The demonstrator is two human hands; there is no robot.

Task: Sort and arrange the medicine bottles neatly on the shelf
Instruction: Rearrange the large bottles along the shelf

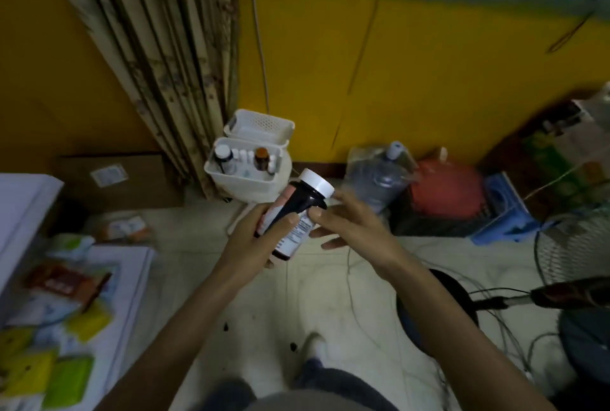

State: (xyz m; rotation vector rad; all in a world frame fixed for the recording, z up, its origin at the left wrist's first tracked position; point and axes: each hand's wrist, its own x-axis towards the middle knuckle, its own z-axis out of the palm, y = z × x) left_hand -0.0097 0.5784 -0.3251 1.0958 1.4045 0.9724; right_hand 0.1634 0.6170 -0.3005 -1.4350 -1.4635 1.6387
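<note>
A dark medicine bottle [293,209] with a white cap and a printed label is tilted in mid-air at the centre of the view. My left hand [254,239] grips its lower body, thumb across the label. My right hand [350,225] is beside it on the right with fingers spread, the thumb tip touching the bottle near its shoulder. Behind stands a white two-tier shelf rack [214,168] against the wall. Its lower tray holds several small bottles, among them a brown one [261,158] and a dark one [223,156]. The upper tray [260,126] shows no bottles.
A curtain [165,57] hangs left of the rack and a cardboard box [115,179] lies beside it. A large water jug [379,176] and a red bag [445,189] sit to the right. A fan [574,245] and cables lie at right; packets cover a white surface [135,282] at left.
</note>
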